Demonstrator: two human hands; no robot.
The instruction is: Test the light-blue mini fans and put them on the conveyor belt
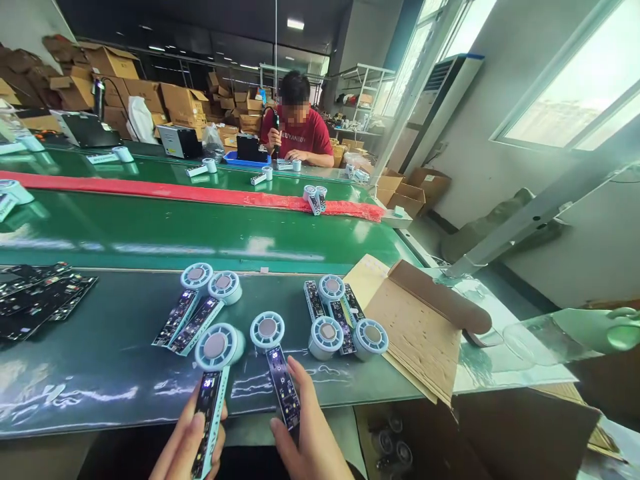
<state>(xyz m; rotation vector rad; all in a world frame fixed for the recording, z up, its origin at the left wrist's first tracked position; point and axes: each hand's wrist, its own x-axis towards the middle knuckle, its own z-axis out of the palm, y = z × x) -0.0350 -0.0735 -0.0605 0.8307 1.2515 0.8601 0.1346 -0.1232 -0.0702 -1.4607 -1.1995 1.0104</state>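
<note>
My left hand (193, 437) is wrapped round the handle of a light-blue handheld fan (215, 347), its thumb on the black circuit board and a small lit number showing. The round head points away from me. My right hand (310, 427) grips the lower handle of a second handheld fan (269, 329) between thumb and fingers; its board also shows a lit display. Beyond my left hand lie two similar fans (193, 317) side by side. To the right of my right hand, a group of three more fans (327, 333) rests on the dark bench mat, heads and handles interleaved.
Loose black circuit boards (40, 300) lie piled at the left. Flattened cardboard (420, 333) covers the bench's right end. Beyond runs a green conveyor (200, 230) with a red strip (200, 190) and more fans. A co-worker (300, 130) sits across it, holding a dark tool.
</note>
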